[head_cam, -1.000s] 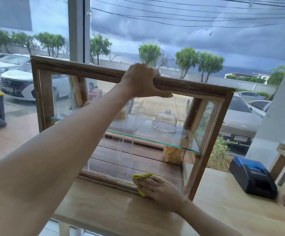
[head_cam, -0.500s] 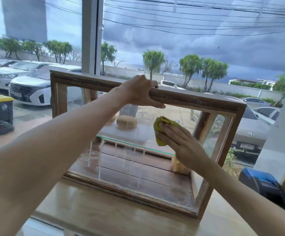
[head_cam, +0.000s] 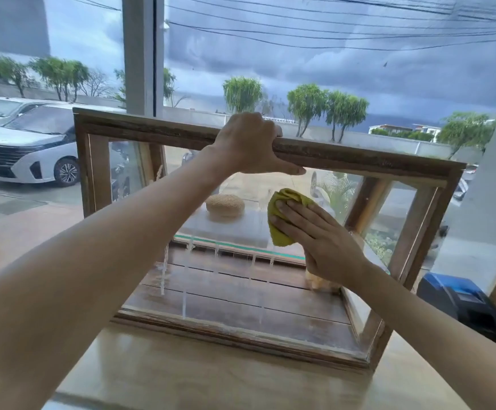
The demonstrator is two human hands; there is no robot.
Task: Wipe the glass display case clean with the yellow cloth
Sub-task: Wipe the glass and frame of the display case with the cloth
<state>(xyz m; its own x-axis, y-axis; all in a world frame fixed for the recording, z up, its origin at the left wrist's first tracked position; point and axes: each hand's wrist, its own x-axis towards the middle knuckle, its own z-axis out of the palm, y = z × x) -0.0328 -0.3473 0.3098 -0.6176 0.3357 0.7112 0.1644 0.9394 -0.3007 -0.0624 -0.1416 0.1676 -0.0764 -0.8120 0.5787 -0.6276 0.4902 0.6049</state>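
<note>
Yellow cloth point(head_cam: 282, 216) is pressed against the front pane of the glass display case point(head_cam: 152, 130), high on its right half.
It is held to the glass by the right hand point(head_cam: 320, 238), fingers straight and close together, forearm raised from the lower right. The case's top rail is gripped by the left hand point(head_cam: 249, 143), fingers curled over it, thumb laid along the front edge. Inside, a round tan bun point(head_cam: 225, 206) is seen on the glass shelf point(head_cam: 240, 246).

Close head view down at display case point(head_cam: 374, 161)
</note>
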